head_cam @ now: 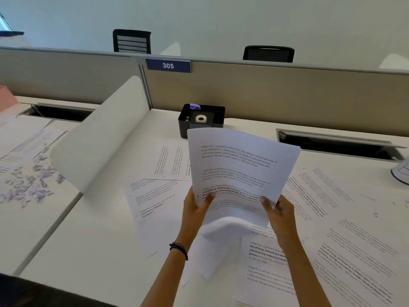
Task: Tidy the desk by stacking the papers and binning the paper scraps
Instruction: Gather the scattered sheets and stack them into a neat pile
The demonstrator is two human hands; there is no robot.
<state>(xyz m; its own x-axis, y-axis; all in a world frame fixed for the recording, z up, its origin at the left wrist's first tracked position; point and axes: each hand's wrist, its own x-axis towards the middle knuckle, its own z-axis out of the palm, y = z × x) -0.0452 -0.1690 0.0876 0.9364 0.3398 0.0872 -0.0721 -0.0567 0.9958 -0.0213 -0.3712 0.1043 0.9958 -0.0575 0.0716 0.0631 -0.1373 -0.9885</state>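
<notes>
- held sheets [239, 169] — white printed pages, raised and tilted above the desk's middle, lower edges curling.
- loose papers [345, 220] — printed sheets lying flat and skewed, overlapping, near and right.
- paper scraps [33, 182] — small greyish bits scattered far left.

Hidden: held sheets [239, 165] cover the organiser's [201, 119] front, and we cannot count them | Cut off: papers [358, 251] at right and bottom edges | Blurred: scraps [31, 185] at left, which we cannot count | Illegible: far sheets' print.
</notes>
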